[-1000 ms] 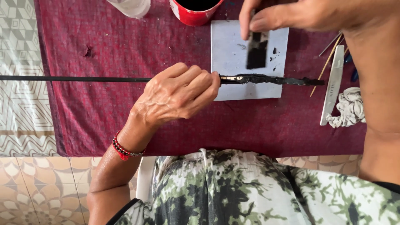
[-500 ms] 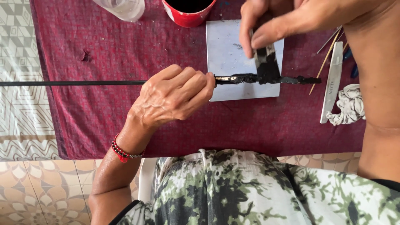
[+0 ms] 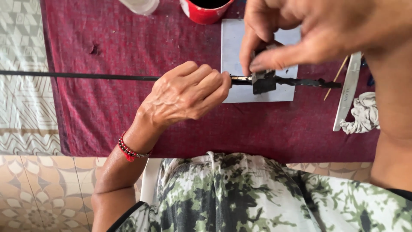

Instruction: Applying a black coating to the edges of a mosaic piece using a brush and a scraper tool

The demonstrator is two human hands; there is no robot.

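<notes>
We work on the long black rod, which lies level across the maroon cloth, its long axis running from nine o'clock to three o'clock. Its thin bare end points off toward nine o'clock past the table edge; its coated, lumpy end points to three o'clock and sits over the pale grey sheet.

Our left hand is closed in a fist around the rod near its middle, fingertips curled over at the sheet's edge. Our right hand pinches a small dark applicator between thumb and forefinger, pressed onto the rod just beside the left fingertips.

To do this well, we judge that the left grip should hold the rod steady and level while the pinch keeps even pressure along the axis, over the sheet so drips land there.

At twelve o'clock stands a red cup; at three o'clock lie a white strip and a crumpled rag.
</notes>
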